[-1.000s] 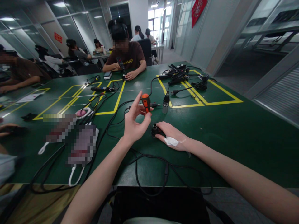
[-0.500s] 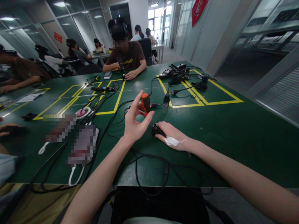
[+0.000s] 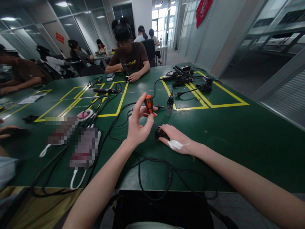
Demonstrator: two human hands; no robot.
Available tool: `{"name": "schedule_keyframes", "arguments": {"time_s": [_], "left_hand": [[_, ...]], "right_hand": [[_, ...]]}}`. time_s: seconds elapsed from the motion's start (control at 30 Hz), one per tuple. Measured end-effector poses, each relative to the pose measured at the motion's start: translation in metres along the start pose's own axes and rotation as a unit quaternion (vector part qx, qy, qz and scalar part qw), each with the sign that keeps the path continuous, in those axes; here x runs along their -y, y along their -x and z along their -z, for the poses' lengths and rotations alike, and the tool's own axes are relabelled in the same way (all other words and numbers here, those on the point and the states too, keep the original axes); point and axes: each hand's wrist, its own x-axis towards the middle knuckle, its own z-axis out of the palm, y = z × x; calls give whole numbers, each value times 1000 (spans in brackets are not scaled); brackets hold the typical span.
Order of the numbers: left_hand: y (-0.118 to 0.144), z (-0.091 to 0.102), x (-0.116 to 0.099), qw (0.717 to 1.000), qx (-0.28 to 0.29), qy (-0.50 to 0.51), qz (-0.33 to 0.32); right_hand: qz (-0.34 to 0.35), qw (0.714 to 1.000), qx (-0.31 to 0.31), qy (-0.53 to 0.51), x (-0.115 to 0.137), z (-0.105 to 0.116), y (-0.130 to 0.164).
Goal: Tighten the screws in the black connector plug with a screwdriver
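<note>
Left fingers (image 3: 140, 105): curling closed round an orange-and-black screwdriver (image 3: 149, 105), thumb and fingertips pinching the handle; index finger standing up beside it.
Screwdriver: standing roughly upright, handle on top, shaft pointing down toward a small black connector (image 3: 158, 132); tip hidden behind the thumb, so contact is not showing.
Left hand (image 3: 138, 122): hovering above the worktop (image 3: 238, 133), forearm reaching in from the lower left.
Right fingers (image 3: 166, 129): lying closed against the black connector, pinning it to the worktop; how far they are wrapping round it cannot be told.
Right hand (image 3: 177, 140): resting flat on the green surface, a white patch (image 3: 175, 144) sitting on its back.
Nearby: a black-and-silver plug (image 3: 169, 106) standing just beyond the screwdriver; black cables (image 3: 143, 165) looping under both forearms.
Farther out: yellow tape lines (image 3: 209, 105) marking boxes on the worktop; a heap of black cords (image 3: 183, 76) lying at the far right.
Across the worktop: a person in a brown shirt (image 3: 131, 60) sitting opposite, working on a tool.
</note>
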Motion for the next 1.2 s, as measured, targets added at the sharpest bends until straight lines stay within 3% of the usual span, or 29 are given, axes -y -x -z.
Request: {"name": "schedule_keyframes", "arguments": {"time_s": [0.27, 0.67, 0.97, 1.2], "left_hand": [[-3, -1, 5, 997, -67, -46, -16], [-1, 0, 2, 998, -32, -42, -25], [-3, -2, 5, 995, -73, -61, -22], [-1, 0, 1, 999, -27, -16, -7]], "right_hand": [[3, 1000, -2, 6, -1, -1, 0], [4, 1000, -10, 1, -1, -1, 1], [8, 1000, -14, -5, -4, -3, 1], [5, 1000, -11, -3, -5, -5, 1]]}}
